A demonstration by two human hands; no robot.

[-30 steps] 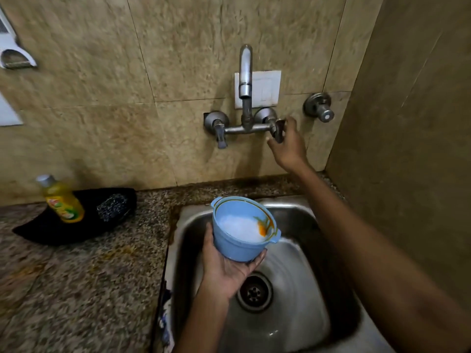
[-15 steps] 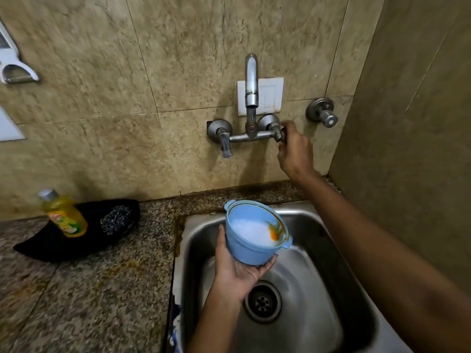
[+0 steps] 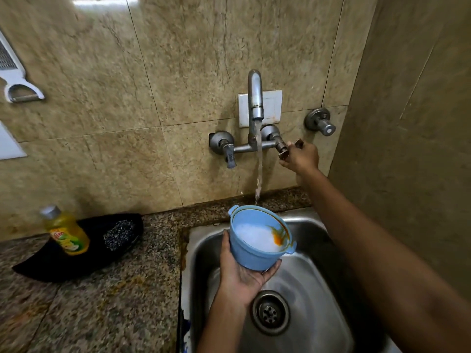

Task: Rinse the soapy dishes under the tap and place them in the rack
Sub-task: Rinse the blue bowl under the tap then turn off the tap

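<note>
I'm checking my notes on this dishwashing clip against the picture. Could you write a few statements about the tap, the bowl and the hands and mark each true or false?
1. Water runs from the tap spout. True.
2. The right hand holds the blue bowl. False: the left hand cups it; the right is at the tap's right handle.
3. The bowl holds white foam. True.
4. The yellow bottle stands in the sink. False: it is on the counter.

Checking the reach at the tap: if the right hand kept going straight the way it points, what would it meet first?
The right hand already grips the right tap handle. Straight beyond that lies the tiled wall, probably first, though depth is hard to judge.
</note>
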